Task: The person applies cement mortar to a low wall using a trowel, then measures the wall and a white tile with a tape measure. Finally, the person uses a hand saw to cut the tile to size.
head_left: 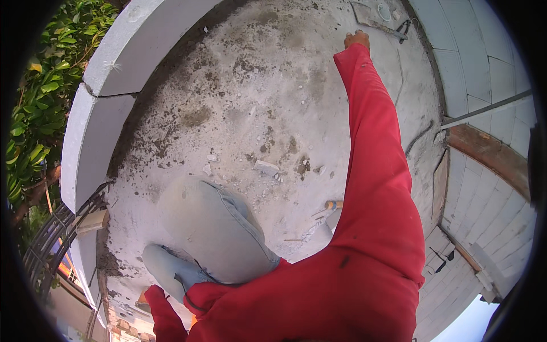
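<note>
My right arm in a red sleeve stretches far forward across a rough grey concrete floor (228, 91). At its end my right hand (357, 39) has its fingers curled in. What they close on, if anything, is hidden. Just beyond the hand lies a flat greyish board (370, 16) with a dark-handled tool (401, 31) at its right end. A pale ring-shaped item (384, 12) rests on the board. My left sleeve (162, 313) shows at the lower left, but the left hand does not.
A tool with a wooden handle (334, 204) lies beside my right sleeve. Broken chips (266, 167) are scattered ahead of my bent knee (211, 228). Pale block walls rise left (102, 125) and right (470, 74). Black bent rods (48, 239) and leaves are at the left.
</note>
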